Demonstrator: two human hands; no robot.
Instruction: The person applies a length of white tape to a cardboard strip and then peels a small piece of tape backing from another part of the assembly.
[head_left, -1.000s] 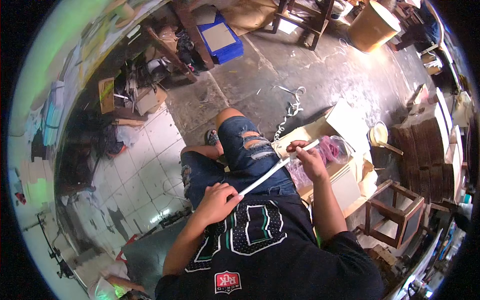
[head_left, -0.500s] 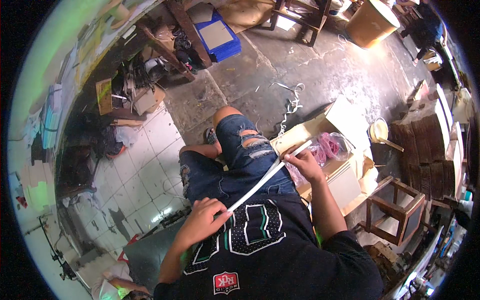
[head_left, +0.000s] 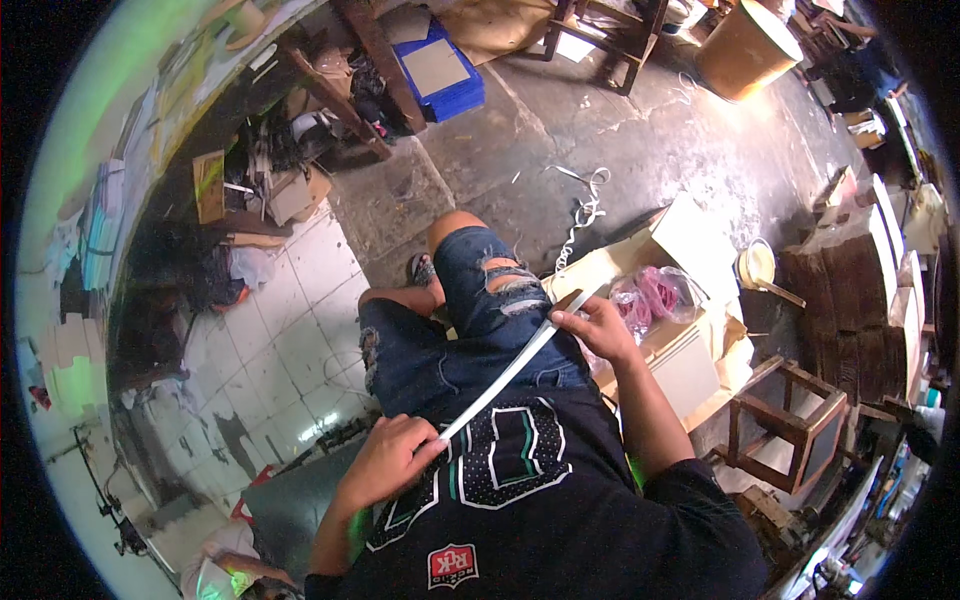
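Note:
A narrow white strip (head_left: 500, 383) is stretched slantwise across my lap, in front of my black shirt. My left hand (head_left: 392, 458) pinches its lower end between thumb and fingers, close to my belly. Farther out, my right hand (head_left: 597, 328) is closed on the upper end, above my right thigh. A short tip pokes past the right fingers. Past that hand a curly white ribbon (head_left: 572, 240) trails onto the floor; whether it joins the strip cannot be seen.
Right of my legs are a clear bag of pink material (head_left: 655, 295) and flat beige boards (head_left: 682, 378). A wooden stool (head_left: 785, 425), a tub (head_left: 757, 263) and brown cardboard stacks (head_left: 845, 300) stand beyond. Blue-edged sheets (head_left: 440, 75) lie ahead, near a large drum (head_left: 745, 55).
My left hand has drawn down and left with its end of the strip. My right hand has shifted slightly left, and less of the strip now sticks out beyond it.

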